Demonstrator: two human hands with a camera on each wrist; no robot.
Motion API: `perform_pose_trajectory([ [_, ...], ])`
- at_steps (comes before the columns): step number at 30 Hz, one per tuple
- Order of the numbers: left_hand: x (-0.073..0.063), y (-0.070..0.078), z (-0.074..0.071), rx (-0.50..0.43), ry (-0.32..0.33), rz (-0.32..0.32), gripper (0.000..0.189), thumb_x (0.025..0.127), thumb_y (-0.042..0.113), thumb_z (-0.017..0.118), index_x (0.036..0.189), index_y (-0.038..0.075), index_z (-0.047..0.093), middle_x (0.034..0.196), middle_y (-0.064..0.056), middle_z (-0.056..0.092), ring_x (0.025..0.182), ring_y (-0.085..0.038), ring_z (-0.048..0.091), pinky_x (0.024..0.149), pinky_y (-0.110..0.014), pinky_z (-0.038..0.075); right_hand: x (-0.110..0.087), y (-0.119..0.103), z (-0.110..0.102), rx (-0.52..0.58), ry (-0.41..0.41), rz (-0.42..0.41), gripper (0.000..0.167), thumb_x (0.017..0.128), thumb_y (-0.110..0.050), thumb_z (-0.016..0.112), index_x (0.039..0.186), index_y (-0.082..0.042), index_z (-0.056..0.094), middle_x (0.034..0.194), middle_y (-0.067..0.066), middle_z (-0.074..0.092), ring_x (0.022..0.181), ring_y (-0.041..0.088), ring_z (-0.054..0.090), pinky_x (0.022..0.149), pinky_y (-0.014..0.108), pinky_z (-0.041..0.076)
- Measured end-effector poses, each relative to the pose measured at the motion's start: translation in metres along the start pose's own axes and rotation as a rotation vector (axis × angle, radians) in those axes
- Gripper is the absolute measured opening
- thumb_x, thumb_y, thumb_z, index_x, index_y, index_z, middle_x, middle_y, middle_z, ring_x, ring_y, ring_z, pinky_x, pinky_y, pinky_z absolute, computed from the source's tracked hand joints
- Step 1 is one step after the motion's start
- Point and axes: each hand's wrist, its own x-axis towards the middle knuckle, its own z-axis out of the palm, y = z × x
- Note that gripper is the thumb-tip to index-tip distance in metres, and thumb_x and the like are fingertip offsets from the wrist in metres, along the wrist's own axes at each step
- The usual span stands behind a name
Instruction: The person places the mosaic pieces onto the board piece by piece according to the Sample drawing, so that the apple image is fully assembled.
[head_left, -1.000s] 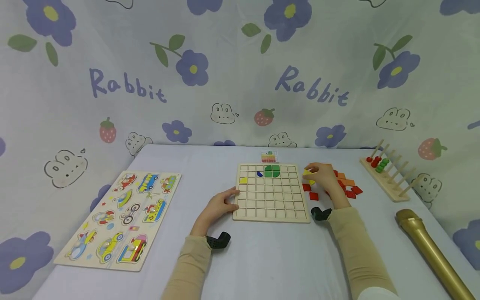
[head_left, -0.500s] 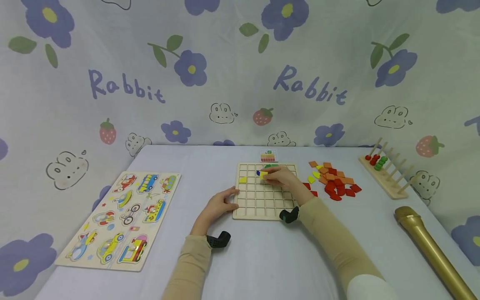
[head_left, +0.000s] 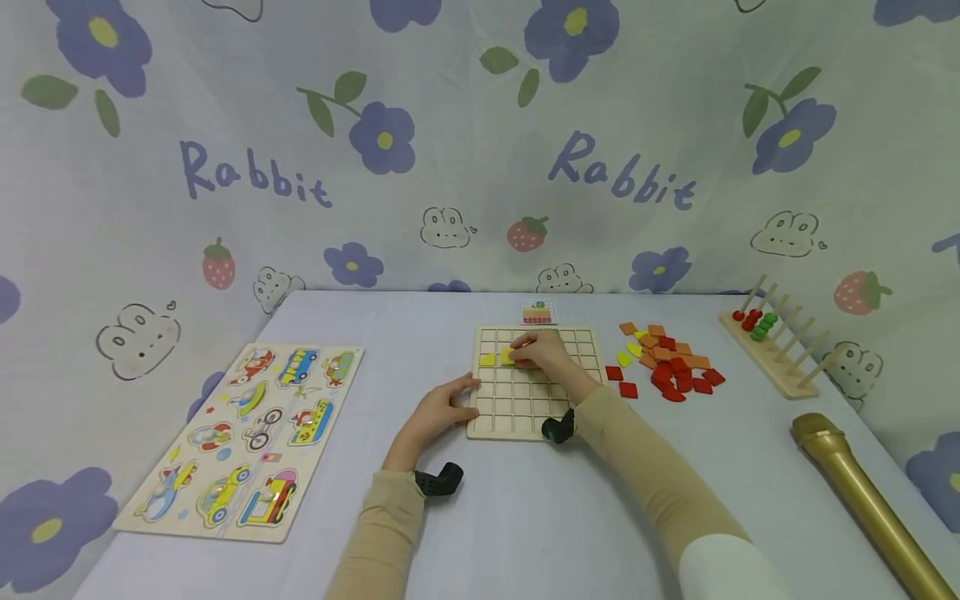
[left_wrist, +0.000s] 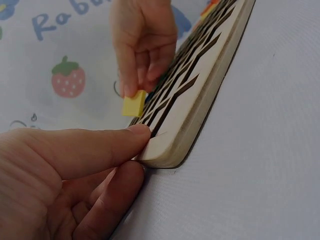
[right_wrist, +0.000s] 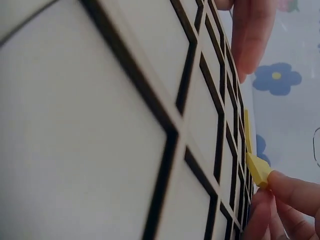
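A wooden grid board lies on the white table. My left hand holds its left edge, and in the left wrist view the thumb lies on top with the curled fingers by the rim. Over the upper left cells my right hand pinches a yellow square tile between thumb and fingertip. That tile is tilted in the left wrist view, its lower edge near the grid. Just left of it another yellow tile sits in a cell. The right hand mostly hides the green and blue pieces.
Loose red, orange and yellow tiles lie right of the board. A small pattern card is behind it. Farther right stand a peg rack with beads and a gold microphone. A vehicle puzzle lies at left.
My right hand has picked a yellow tile from the loose tiles and carried it left over the board, next to the seated yellow tile. The left hand stays on the board's edge.
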Motion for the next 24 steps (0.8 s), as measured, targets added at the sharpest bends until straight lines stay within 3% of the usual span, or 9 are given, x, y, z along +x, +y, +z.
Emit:
perform_pose_trajectory([
  [4, -0.0001, 0.0006, 0.0013, -0.002, -0.008, 0.002, 0.051, 0.078, 0.014, 0.073, 0.126, 0.012, 0.058, 0.143, -0.002, 0.041, 0.058, -0.012, 0.041, 0.056, -0.025, 0.036, 0.0006, 0.0033, 0.0030, -0.185, 0.040, -0.066, 0.014, 0.079, -0.010, 0.071, 0.092, -0.004, 0.067, 0.088, 0.007, 0.062, 0.066, 0.011, 0.055, 0.058, 0.022, 0.045],
  [8, -0.0001, 0.0011, 0.0023, -0.001, -0.006, 0.000, 0.051, 0.078, 0.013, 0.073, 0.126, 0.012, 0.058, 0.143, -0.002, 0.041, 0.059, -0.013, 0.042, 0.056, -0.025, 0.037, -0.0007, 0.0041, 0.0038, -0.339, 0.065, -0.126, 0.013, 0.078, -0.014, 0.072, 0.089, -0.008, 0.069, 0.089, 0.005, 0.064, 0.073, 0.015, 0.053, 0.064, 0.026, 0.043],
  [13, 0.0012, 0.0004, 0.0030, 0.004, -0.007, 0.008, 0.051, 0.078, 0.013, 0.073, 0.126, 0.013, 0.058, 0.143, -0.001, 0.041, 0.058, -0.012, 0.042, 0.056, -0.026, 0.037, -0.0027, 0.0040, 0.0033, -0.420, 0.069, -0.153, 0.012, 0.079, -0.017, 0.072, 0.089, -0.010, 0.070, 0.089, 0.004, 0.065, 0.078, 0.018, 0.055, 0.070, 0.030, 0.042],
  [20, 0.0005, 0.0013, 0.0013, 0.013, -0.002, 0.015, 0.051, 0.078, 0.013, 0.073, 0.126, 0.012, 0.058, 0.143, -0.002, 0.041, 0.058, -0.012, 0.042, 0.056, -0.025, 0.037, -0.0046, -0.0009, 0.0056, -0.665, 0.109, -0.169, 0.015, 0.080, -0.027, 0.072, 0.085, -0.014, 0.065, 0.080, -0.001, 0.062, 0.066, 0.015, 0.052, 0.054, 0.027, 0.037],
  [24, -0.0007, 0.0000, 0.0005, 0.018, 0.001, 0.018, 0.051, 0.077, 0.013, 0.073, 0.126, 0.011, 0.058, 0.143, -0.002, 0.042, 0.057, -0.012, 0.042, 0.056, -0.024, 0.036, -0.0056, -0.0021, 0.0098, -0.719, 0.113, -0.169, 0.015, 0.080, -0.028, 0.072, 0.080, -0.014, 0.066, 0.078, -0.002, 0.064, 0.064, 0.013, 0.053, 0.051, 0.026, 0.038],
])
